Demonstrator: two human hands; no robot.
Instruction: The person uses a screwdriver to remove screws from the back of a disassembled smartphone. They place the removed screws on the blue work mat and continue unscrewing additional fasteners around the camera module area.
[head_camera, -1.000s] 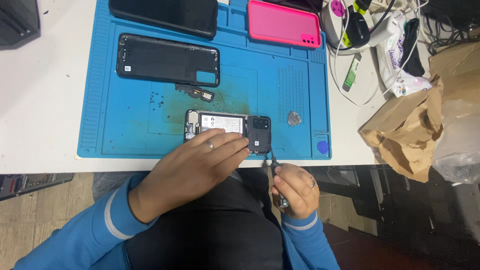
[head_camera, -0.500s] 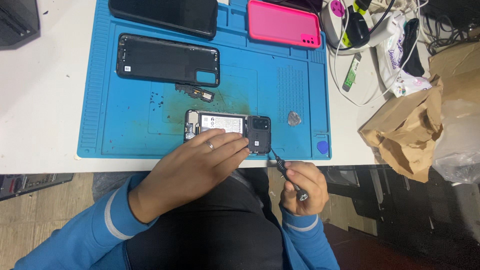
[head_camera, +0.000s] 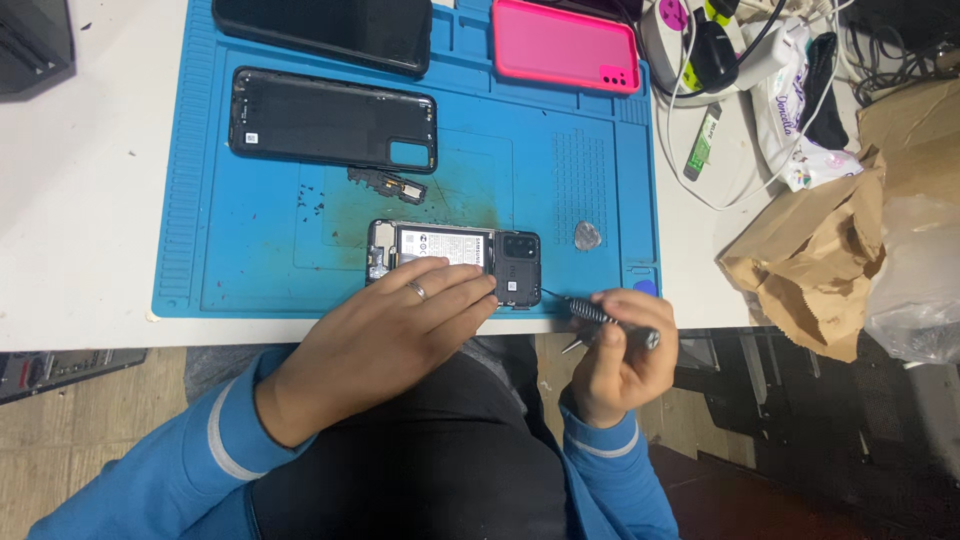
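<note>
Both hands work low: left hand (head_camera: 385, 335) flat on the opened phone (head_camera: 455, 252), right hand (head_camera: 620, 350) apparently grip-closed around a screwdriver (head_camera: 605, 318).

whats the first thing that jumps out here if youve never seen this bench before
The bright blue work mat fills the white table, and near its front edge lies an opened phone with its insides bare. The left hand presses on it, while the right hand holds a small screwdriver just off its right end. At the mat's far edge, a hot pink phone case stands out.
</note>
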